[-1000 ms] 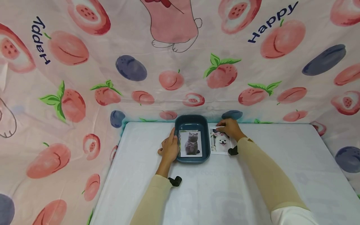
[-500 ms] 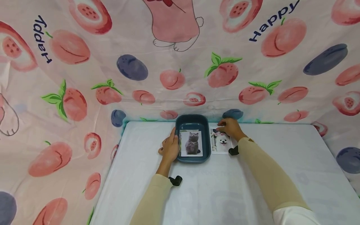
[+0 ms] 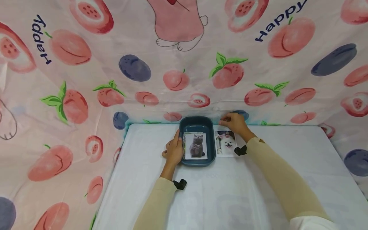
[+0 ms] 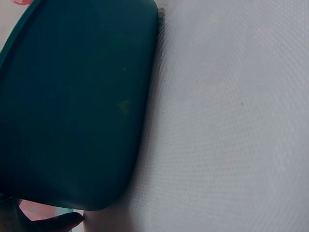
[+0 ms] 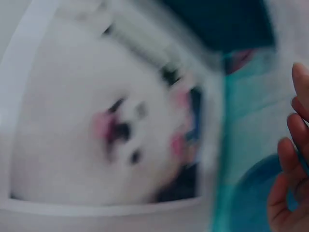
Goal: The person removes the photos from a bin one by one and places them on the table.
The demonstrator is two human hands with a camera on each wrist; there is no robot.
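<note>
A dark teal rectangular tray stands near the table's far edge, with a photo of a grey cat in it. The edge of another picture shows behind the cat photo. My left hand holds the tray by its left side; in the left wrist view the tray's outer wall hides most of the hand. Right of the tray, a photo of a white dog lies face up on the table. My right hand hovers above its far edge, fingers loosely bent, with nothing visible in them.
A white cloth covers the table. Close behind the tray hangs a pink curtain printed with fruit, which also runs along the left and right sides.
My right hand has risen off the dog photo's top edge and moved slightly away toward the curtain, uncovering more of the photo. The left hand, tray and both photos stay in place.
</note>
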